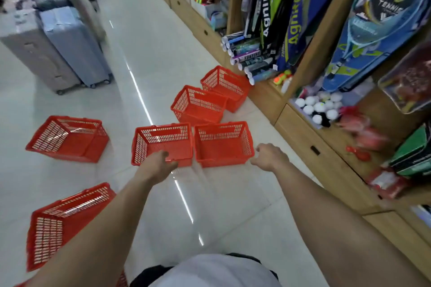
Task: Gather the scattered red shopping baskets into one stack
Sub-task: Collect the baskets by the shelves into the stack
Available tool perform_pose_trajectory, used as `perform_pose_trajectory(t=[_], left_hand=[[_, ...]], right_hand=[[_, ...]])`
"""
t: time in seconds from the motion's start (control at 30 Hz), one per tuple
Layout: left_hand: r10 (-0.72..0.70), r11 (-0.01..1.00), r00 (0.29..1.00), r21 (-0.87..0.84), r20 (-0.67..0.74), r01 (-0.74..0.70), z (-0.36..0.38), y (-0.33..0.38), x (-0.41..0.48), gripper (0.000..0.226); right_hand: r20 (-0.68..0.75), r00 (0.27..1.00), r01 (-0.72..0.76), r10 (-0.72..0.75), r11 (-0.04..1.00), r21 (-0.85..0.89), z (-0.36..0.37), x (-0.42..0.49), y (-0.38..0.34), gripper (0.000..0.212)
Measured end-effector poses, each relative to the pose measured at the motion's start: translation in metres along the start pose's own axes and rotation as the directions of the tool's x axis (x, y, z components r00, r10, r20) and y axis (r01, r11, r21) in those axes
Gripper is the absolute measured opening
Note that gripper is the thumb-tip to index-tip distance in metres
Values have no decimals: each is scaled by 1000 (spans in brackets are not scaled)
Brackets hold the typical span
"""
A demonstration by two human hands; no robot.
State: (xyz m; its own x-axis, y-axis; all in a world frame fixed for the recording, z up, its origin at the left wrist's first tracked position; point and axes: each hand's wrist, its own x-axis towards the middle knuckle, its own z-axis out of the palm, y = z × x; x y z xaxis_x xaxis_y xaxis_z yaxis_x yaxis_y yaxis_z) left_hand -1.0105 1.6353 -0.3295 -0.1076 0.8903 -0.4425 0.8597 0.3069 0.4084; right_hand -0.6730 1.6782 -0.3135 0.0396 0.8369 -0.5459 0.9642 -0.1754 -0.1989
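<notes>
Several red mesh shopping baskets lie apart on the pale tiled floor. Two stand upright side by side just ahead, a left basket (pixel 163 141) and a right basket (pixel 224 143). Behind them are a tilted basket (pixel 198 105) and another basket (pixel 225 85) against the shelf base. One basket lies tipped at far left (pixel 67 138), and one lies tipped close by at lower left (pixel 67 219). My left hand (pixel 159 163) hangs over the left basket's near rim, fingers spread, thumb outside. My right hand (pixel 269 154) hovers loosely curled beside the right basket's right rim, holding nothing.
Wooden shelving (pixel 303 128) with rackets, shuttlecock tubes and balls runs along the right side. Grey and blue suitcases (pixel 70 46) stand at the back left. The aisle floor (pixel 144 37) stretches away between them. A red basket corner (pixel 121 279) shows by my feet.
</notes>
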Motion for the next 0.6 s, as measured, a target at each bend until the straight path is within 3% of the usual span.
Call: perform_pose_trajectory(t=[0.27,0.6], left_hand=[[34,999,998,26,58,-36,16,89,75,49],[28,999,988,-47,155,-20,27,114,230,39]], right_hand=[[25,992,-125,122,977,171,-17,46,72,67],[74,975,-217,210,969,115,-44,186,78,61]])
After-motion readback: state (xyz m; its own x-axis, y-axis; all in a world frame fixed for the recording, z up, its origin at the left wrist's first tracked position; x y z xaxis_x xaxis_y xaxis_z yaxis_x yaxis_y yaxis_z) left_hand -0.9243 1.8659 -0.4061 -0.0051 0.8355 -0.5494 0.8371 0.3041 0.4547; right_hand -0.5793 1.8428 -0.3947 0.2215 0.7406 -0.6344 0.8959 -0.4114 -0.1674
